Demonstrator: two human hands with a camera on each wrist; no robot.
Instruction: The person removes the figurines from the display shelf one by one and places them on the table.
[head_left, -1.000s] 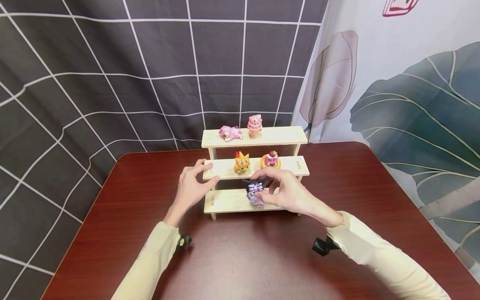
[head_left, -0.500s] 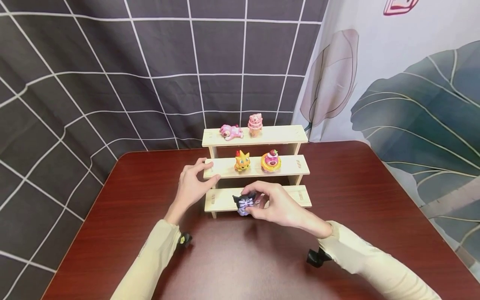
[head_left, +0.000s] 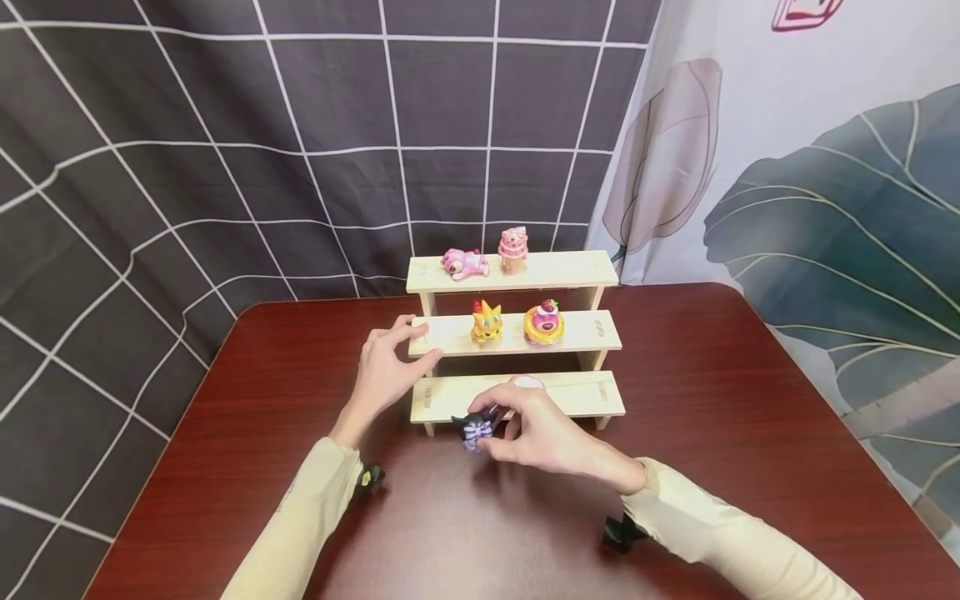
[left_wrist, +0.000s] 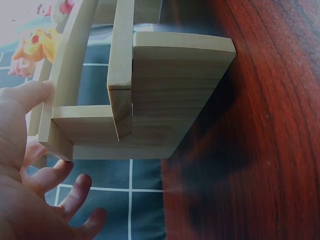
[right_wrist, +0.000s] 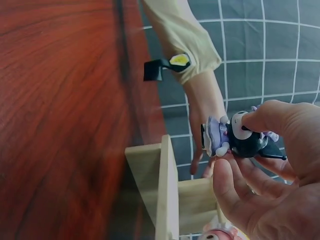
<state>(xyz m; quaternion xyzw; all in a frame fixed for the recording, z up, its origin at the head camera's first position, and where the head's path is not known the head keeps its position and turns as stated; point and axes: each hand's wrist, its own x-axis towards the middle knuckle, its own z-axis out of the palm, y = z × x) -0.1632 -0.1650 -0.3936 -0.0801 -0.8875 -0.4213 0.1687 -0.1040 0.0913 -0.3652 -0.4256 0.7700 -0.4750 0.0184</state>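
My right hand pinches a small figurine with a black eared hood and purple-and-white bow, just in front of the lowest tier. In the right wrist view the figurine lies sideways between thumb and fingers, its white face partly covered by the thumb. My left hand grips the left end of the middle tier of a wooden three-step shelf, thumb at the front edge; the left wrist view shows the thumb against the board. A pinkish figurine on the lowest tier is mostly hidden behind my right hand.
On the middle tier stand a yellow spiky figurine and a purple one in a yellow ring. The top tier bears a lying pink bear and an ice-cream-cone bear. A dark grid curtain hangs behind the red-brown table.
My right hand has carried the black-hooded figurine from over the lowest tier forward and to the left, past its front edge. The left hand has stayed at the shelf's left end.
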